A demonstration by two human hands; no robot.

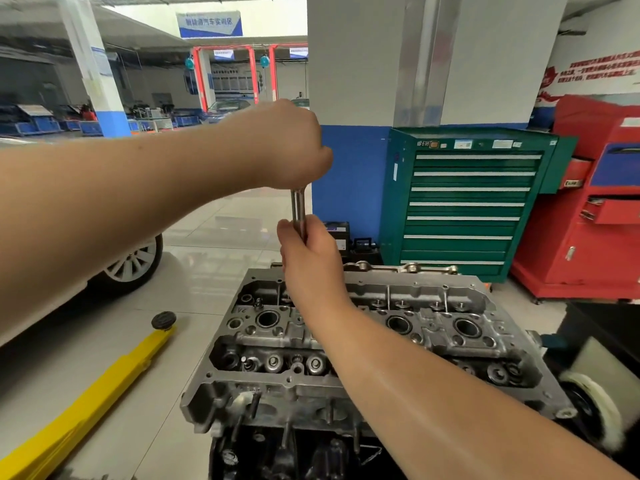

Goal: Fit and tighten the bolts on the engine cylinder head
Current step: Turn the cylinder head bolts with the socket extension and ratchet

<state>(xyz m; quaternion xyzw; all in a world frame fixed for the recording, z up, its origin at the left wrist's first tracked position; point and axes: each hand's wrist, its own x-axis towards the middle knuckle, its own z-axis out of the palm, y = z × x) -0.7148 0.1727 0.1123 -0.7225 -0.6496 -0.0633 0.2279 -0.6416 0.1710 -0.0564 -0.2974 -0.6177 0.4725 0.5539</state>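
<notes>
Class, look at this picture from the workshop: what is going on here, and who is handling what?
A person stands over an engine cylinder head in a workshop, holding a slim metal tool upright above its far side. The left hand grips the top of the tool; the right hand grips it lower down. Where the tool's lower end meets the head is hidden behind the right hand. A green tool cabinet stands behind, and a yellow lift arm lies on the floor to the left.

The pale tiled floor (pixel 214 233) is seen beneath a yellow lift arm (pixel 86 407), a car wheel (pixel 133 263), a green tool cabinet (pixel 464 206) and a red cabinet (pixel 588 237).
</notes>
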